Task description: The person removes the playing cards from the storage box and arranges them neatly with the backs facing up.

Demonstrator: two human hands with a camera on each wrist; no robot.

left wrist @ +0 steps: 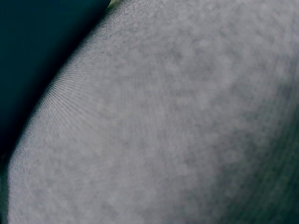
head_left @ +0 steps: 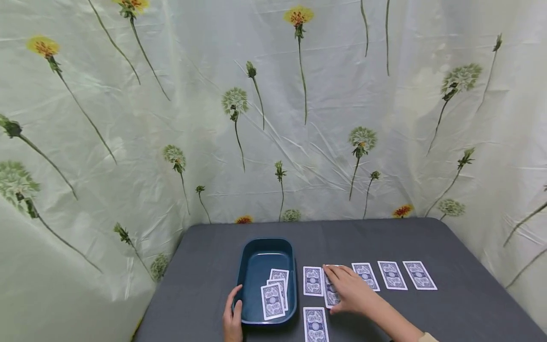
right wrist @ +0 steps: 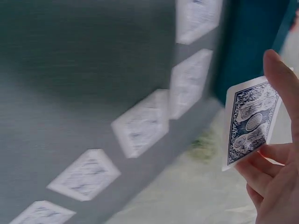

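Observation:
My right hand (head_left: 352, 290) pinches a blue-and-white patterned card (head_left: 331, 293) between thumb and fingers. In the right wrist view that hand (right wrist: 279, 189) holds the card (right wrist: 253, 121) tilted, off the table, patterned back showing. My left hand (head_left: 232, 314) grips the left rim of a dark teal tray (head_left: 256, 266), with thumb and fingers at its edge. Inside the tray, toward its front right, several cards (head_left: 272, 301) overlap, backs up. In the left wrist view only the tray's side (left wrist: 37, 42) and the grey cloth (left wrist: 154, 112) show; the hand is out of that frame.
To the right of the tray lies a row of separate cards, among them one beside the tray (head_left: 313, 281) and one at the far right (head_left: 419, 275). Another card (head_left: 315, 327) lies nearer the front. A flower-printed curtain (head_left: 320, 142) hangs behind the grey table (head_left: 342, 237).

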